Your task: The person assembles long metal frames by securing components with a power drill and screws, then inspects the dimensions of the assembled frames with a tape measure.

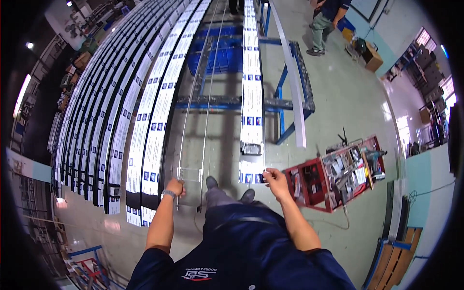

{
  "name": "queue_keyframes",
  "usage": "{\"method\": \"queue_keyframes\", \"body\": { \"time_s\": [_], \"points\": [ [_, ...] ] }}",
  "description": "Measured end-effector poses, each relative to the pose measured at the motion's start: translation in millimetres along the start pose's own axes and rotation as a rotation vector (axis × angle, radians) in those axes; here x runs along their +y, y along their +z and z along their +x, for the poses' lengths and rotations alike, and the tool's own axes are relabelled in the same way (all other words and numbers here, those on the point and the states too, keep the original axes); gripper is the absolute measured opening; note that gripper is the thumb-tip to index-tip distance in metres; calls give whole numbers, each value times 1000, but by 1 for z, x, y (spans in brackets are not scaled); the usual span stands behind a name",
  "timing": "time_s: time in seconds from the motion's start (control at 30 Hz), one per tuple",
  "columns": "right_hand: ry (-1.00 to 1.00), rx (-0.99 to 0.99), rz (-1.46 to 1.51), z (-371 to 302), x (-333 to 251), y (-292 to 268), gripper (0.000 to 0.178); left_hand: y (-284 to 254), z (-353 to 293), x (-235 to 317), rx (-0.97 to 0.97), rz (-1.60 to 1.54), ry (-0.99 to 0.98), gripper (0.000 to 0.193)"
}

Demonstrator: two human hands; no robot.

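My left hand (176,187), with a watch at the wrist, is closed at a thin metal frame (191,174) of slim rods; its grip is partly hidden. To the right, my right hand (277,184) pinches the right edge of a printed white protective film (250,178) at the near end of a long profile (252,96). That film reaches past the profile's cut end (251,149). Two long film-covered profiles (153,121) lie left of my left hand, their near ends crossed by a black band.
Many wrapped profiles (101,125) lie in rows at far left. A blue steel stand (222,102) carries the work, with a pale strip (295,92) along its right. A red tool box (333,176) stands right of my right hand. Another person (325,24) stands far right.
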State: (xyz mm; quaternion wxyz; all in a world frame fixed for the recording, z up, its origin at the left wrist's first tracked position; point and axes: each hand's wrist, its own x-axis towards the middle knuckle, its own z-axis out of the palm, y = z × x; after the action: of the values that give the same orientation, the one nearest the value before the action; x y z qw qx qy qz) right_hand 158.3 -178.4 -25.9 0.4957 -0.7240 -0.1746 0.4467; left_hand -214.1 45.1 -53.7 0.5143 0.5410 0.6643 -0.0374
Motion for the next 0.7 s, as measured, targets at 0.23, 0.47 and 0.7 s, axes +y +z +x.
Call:
{"method": "queue_keyframes", "body": {
  "time_s": [0.23, 0.47, 0.7],
  "points": [
    [-89, 72, -189, 20, 15, 5, 69, 1, 8, -23, -4, -98, -46, 21],
    [-51, -39, -127, 38, 18, 13, 87, -8, -1, -38, 91, 79, 153, 38],
    [83, -146, 68, 42, 10, 21, 75, 12, -76, 18, 625, 150, 580, 58]
  ]
}}
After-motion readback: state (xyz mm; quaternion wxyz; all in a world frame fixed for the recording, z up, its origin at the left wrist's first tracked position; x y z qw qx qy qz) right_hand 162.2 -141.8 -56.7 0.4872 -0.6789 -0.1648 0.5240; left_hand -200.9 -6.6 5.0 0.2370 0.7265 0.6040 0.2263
